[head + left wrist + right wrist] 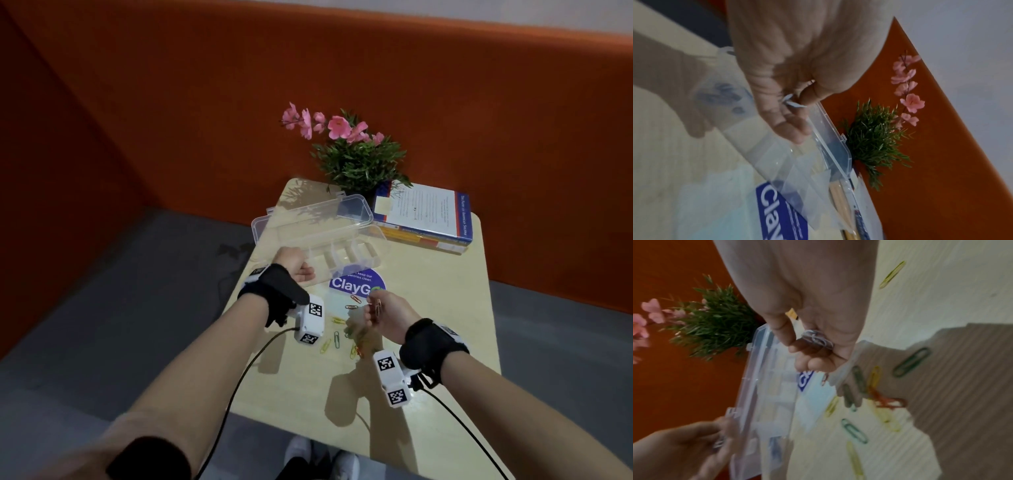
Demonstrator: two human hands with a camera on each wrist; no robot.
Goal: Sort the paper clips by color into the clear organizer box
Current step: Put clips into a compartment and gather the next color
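Observation:
The clear organizer box [356,255] stands open on the small table, its lid [308,216] tipped back. My left hand [302,271] hovers over the box's left end and pinches pale blue paper clips [793,102] between thumb and fingers. Blue clips [723,94] lie in the compartment below it. My right hand [375,305] is raised above the table in front of the box, its fingers curled round a few pale clips [817,338]. Loose yellow, green and orange clips [337,337] lie scattered under and between the two hands.
A potted plant with pink flowers [356,161] and a stack of books [424,216] stand behind the box. A blue ClayGo sticker [356,289] lies in front of it. An orange wall [205,120] surrounds the table [445,325].

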